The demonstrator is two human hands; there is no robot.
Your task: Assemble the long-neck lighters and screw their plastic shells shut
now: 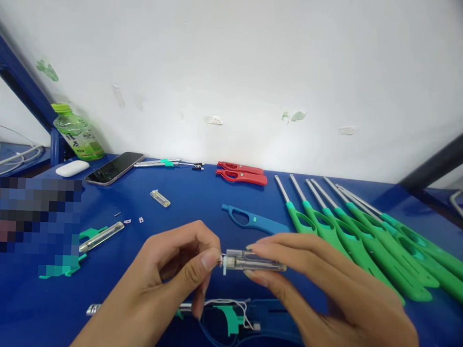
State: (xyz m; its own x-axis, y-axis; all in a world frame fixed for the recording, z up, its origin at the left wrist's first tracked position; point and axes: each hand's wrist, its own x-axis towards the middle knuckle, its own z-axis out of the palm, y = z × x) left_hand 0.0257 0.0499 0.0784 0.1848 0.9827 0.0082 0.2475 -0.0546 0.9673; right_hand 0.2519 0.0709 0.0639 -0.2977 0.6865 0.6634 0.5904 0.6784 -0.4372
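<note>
A clear lighter body lies level between my hands at the lower centre. My right hand grips its long sides between thumb and fingers. My left hand pinches at its left end, where a small white lever and a tiny metal part show; what exactly the fingertips hold is too small to make out. Below, partly behind my left hand, lies an open blue lighter shell with a teal trigger, white wires and a metal tube.
Green lighters with metal tubes fan out at right. Red shells and a blue shell lie behind my hands. At left are a phone, a bottle, a white case and loose clear tanks.
</note>
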